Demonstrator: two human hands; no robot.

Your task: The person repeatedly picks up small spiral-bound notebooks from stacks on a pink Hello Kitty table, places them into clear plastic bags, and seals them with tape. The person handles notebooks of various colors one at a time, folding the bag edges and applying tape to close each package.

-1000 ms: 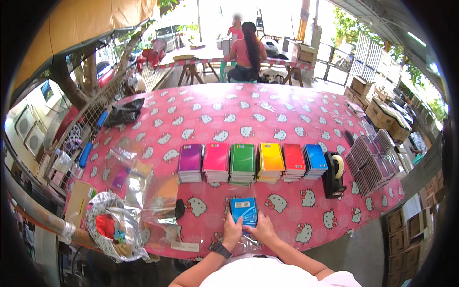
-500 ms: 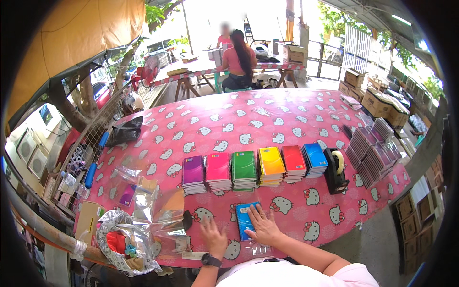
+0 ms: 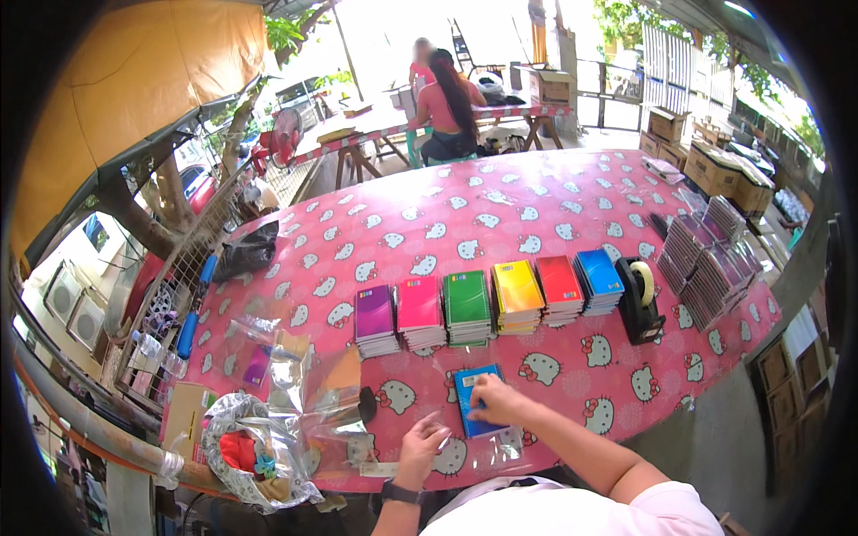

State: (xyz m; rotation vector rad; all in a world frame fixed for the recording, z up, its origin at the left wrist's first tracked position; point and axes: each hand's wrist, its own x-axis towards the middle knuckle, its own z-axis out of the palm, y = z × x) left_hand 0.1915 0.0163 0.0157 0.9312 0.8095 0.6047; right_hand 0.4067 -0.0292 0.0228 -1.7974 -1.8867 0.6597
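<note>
A blue spiral notebook (image 3: pixel 483 422) lies in front of me, with clear plastic (image 3: pixel 508 447) showing around its lower right edge. Over its upper part my right hand (image 3: pixel 500 400) is closed, thumb and fingers bent together; what they pinch is too small to make out. To the left of the notebook is my left hand (image 3: pixel 424 447), wearing a dark wristwatch (image 3: pixel 401 491). Its fingers are curled together near a glint of clear film, and I cannot make out what is in them. Beyond stand stacks of notebooks: purple (image 3: pixel 374 308), pink (image 3: pixel 419 302), green (image 3: pixel 467 297), yellow (image 3: pixel 516 286), red (image 3: pixel 559 280) and blue (image 3: pixel 599 272).
A black tape dispenser (image 3: pixel 640 308) stands right of the stacks, before piled wrapped notebooks (image 3: pixel 709 272). Clear plastic sleeves (image 3: pixel 308 393), a cloth-filled bag (image 3: pixel 259 451) and a cardboard box (image 3: pixel 186 420) sit at left. Two people (image 3: pixel 447 107) are at a farther table.
My right hand has gone from lying flat on the blue notebook to bent, closed fingers on its upper part. My left hand's spread fingers have curled in. The view has shifted slightly.
</note>
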